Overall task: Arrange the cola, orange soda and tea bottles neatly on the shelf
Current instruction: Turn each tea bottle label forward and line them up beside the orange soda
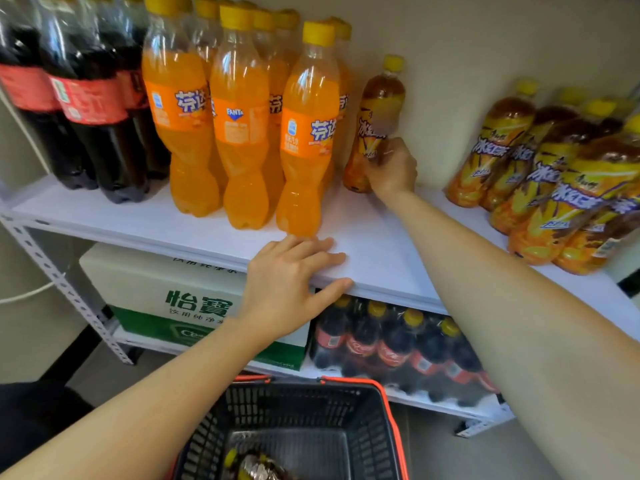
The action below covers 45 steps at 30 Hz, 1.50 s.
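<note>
Our right hand (391, 168) curls round the lower tea bottle (379, 105), right of the orange sodas (308, 133); our left hand (287, 285) lies flat, fingers straight, on the shelf (381, 244).

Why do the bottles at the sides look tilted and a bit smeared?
Head view: the wide-angle lens bends the edges, so the cola bottles lean left and the tea bottles on the right lean right. Those look soft, as does the held tea bottle in the right hand. White glare streaks the orange soda bottles.
</note>
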Tool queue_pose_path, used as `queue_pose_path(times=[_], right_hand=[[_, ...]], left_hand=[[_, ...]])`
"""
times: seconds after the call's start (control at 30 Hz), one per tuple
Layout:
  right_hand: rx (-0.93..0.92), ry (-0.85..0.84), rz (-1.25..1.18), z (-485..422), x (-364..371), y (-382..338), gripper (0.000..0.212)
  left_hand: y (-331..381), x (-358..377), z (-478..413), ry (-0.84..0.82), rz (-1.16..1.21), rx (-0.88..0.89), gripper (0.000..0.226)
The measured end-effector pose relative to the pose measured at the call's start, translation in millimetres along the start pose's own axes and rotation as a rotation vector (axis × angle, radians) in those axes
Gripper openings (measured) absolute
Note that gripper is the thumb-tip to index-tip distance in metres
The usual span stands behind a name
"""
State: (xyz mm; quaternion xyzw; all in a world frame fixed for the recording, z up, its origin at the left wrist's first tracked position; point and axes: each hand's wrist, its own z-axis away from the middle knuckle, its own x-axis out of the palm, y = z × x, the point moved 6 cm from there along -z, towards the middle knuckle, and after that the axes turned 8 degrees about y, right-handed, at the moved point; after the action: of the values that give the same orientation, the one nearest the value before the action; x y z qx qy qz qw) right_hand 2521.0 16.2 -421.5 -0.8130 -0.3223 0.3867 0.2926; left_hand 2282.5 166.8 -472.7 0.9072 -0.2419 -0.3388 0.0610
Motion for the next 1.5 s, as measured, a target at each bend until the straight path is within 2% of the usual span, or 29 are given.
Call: queue_pose_path(times=[0.13,0.23,0.37,0.43,0.53,0.63,0.77,0.87,1.03,1.13,1.33,1.5], right_hand=[[0.051,-0.001,-0.019,-5.1,13.1,-4.4,0.047],[0.145,-0.064,-0.013,-7.6,16.5,3.5,0.046],[0.228,-0.162,-0.187,7.0,0.6,23.9,0.051],[0.213,-0.101,-0.161,13.5,-23.3,37.8,0.055],[0.19,0.114,-0.036,16.0,-66.6,62.3,0.061],[0.262,0.254,-0.003,12.2,-102.0,86.3,0.074],[0.308,0.228,-0.087,-2.8,-115.8,106.2,0.088],[0.302,0.187,-0.13,-13.8,-110.8,114.9,0.087],[0.281,0.175,0.022,-43.9,-100.8,122.9,0.072],[0.309,0.132,-0.075,-48.1,-88.9,125.7,0.063],[0.29,0.034,-0.256,-14.4,-100.4,102.3,0.057],[0.284,0.031,-0.25,47.9,-128.1,66.1,0.052]], left_hand=[[4.2,1.4,1.1,0.058,-0.006,-0.006,0.032],[6.5,2.0,1.1,0.053,-0.031,-0.003,0.033],[6.9,2.4,1.5,0.057,-0.041,0.015,0.034],[6.7,2.7,1.4,0.063,-0.046,0.021,0.034],[7.5,3.0,1.4,0.065,-0.051,0.012,0.035],[8.3,3.0,0.5,0.061,-0.044,-0.01,0.035],[8.1,3.2,0.4,0.061,-0.044,-0.005,0.035],[7.6,4.1,1.2,0.069,-0.051,0.0,0.034],[7.7,4.6,1.2,0.082,-0.058,0.017,0.032],[8.1,4.7,1.1,0.085,-0.055,0.028,0.033],[9.2,4.1,0.2,0.056,-0.045,0.019,0.034],[7.1,3.0,-2.1,-0.089,-0.029,-0.051,0.041]])
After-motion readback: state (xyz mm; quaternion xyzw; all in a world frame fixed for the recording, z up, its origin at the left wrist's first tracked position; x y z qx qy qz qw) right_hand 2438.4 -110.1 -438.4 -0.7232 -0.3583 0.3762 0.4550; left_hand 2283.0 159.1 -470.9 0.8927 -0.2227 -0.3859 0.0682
